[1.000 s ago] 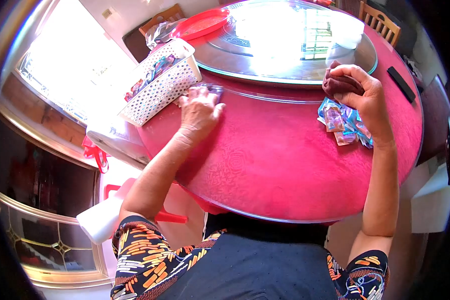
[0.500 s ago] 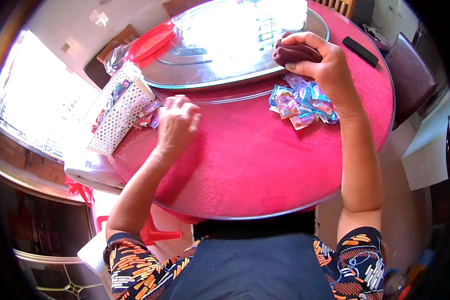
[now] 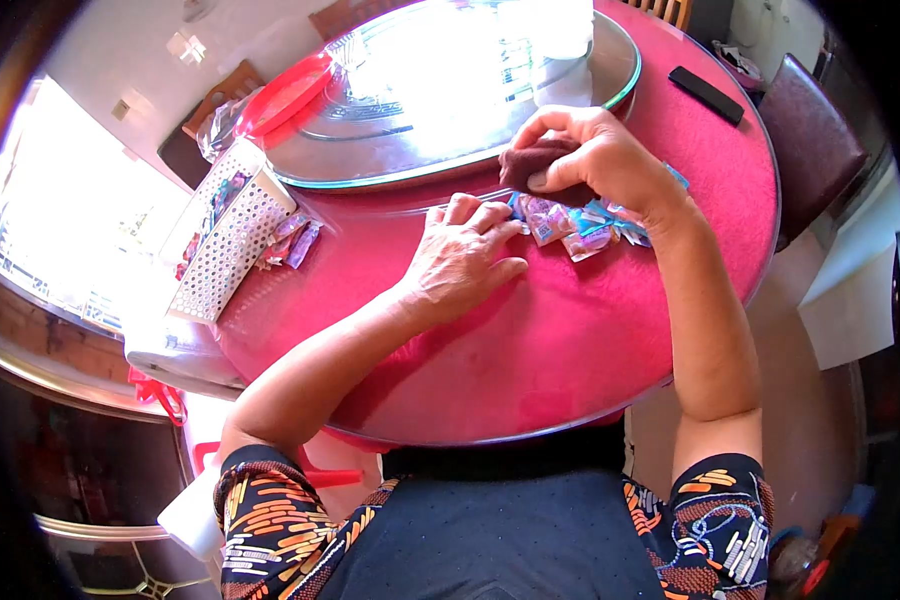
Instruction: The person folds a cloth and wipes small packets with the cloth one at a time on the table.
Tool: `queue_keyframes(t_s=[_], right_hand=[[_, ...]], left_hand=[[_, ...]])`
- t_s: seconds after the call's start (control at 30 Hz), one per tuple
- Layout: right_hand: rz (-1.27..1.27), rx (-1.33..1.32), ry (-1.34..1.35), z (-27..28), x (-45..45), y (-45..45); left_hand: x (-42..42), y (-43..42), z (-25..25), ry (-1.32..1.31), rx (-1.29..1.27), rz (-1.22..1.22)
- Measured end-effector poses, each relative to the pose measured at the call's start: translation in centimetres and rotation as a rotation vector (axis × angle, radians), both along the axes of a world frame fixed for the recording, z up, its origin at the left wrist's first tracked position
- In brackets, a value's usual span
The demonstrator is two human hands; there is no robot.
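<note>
A folded maroon cloth (image 3: 536, 165) is pinched between the thumb and fingers of my right hand (image 3: 610, 165), held above a pile of small blue and purple wrapped packets (image 3: 588, 238). Part of that pile is hidden behind the right hand and wrist. My left hand (image 3: 462, 252) is low over the red tabletop (image 3: 510, 365) with its fingers spread. Its fingertips come up to the left edge of the pile; whether they touch a packet I cannot tell. Nothing shows in its grasp.
A white perforated basket (image 3: 232, 245) with packets inside stands at the left, several loose packets (image 3: 292, 240) beside it. Behind is a glass turntable (image 3: 370, 165) bearing a red tray (image 3: 285, 95) and a glaring white container. A black oblong object (image 3: 706, 95) lies at the right.
My left hand has moved right, from beside the basket to the packet pile. My right hand has come down and left with the maroon cloth, now covering more of the pile.
</note>
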State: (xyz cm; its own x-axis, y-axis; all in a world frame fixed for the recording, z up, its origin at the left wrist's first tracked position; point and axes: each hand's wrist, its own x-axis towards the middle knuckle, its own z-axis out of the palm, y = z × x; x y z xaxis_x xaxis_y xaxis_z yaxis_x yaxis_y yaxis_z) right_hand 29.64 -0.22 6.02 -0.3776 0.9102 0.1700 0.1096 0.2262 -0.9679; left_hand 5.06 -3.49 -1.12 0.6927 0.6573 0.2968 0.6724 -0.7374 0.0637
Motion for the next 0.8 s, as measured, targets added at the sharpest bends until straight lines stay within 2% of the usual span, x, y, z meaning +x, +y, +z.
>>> queue_keyframes(t_s=[0.1,0.13,0.2,0.27,0.3,0.4,0.47,0.5,0.53,0.6,0.63,0.73,0.77,0.8], right_hand=[[0.150,-0.153,-0.050,-0.8,-1.4,0.0],[0.201,-0.219,-0.141,-0.8,-1.6,0.0],[0.142,-0.213,-0.243,-1.9,-1.7,0.5],[-0.015,0.053,-0.521,-1.7,-1.3,0.6],[-0.032,0.104,-0.582,-1.6,-1.1,1.0],[-0.044,0.099,-0.488,-1.6,-1.4,0.7],[0.104,0.345,-0.319,-2.6,-2.3,0.2],[0.226,0.220,-0.173,-1.9,-3.7,-1.3],[0.316,0.361,-0.217,-1.4,-4.7,-2.3],[0.433,0.437,-0.383,-1.9,-6.6,-3.1],[0.369,0.623,-0.541,-2.1,-7.0,-3.6],[0.307,0.549,-0.571,-1.9,-6.1,-2.9],[0.233,0.607,-0.695,-1.5,-5.4,-3.0],[0.181,0.660,-0.691,-1.6,-4.9,-2.8]], left_hand=[[-1.4,-0.7,0.4,0.030,0.018,0.009],[-1.9,-0.9,0.5,0.030,0.018,0.007],[-3.2,-1.6,0.6,0.026,0.018,0.003],[-4.9,-2.6,0.6,0.026,0.007,0.025],[-5.7,-3.2,0.6,0.023,0.000,0.032],[-7.5,-5.7,0.8,-0.007,-0.055,0.035],[-8.0,-7.6,1.3,-0.033,-0.097,0.026],[-8.1,-8.5,1.6,-0.046,-0.116,0.022],[-8.2,-9.2,1.7,-0.066,-0.120,0.017],[-8.4,-10.0,1.7,-0.067,-0.137,0.025],[-8.6,-10.2,1.6,-0.069,-0.126,0.022],[-9.1,-10.5,1.2,-0.086,-0.097,0.012],[-9.1,-10.4,1.0,-0.096,-0.090,0.008],[-9.2,-10.4,0.9,-0.107,-0.083,0.004]])
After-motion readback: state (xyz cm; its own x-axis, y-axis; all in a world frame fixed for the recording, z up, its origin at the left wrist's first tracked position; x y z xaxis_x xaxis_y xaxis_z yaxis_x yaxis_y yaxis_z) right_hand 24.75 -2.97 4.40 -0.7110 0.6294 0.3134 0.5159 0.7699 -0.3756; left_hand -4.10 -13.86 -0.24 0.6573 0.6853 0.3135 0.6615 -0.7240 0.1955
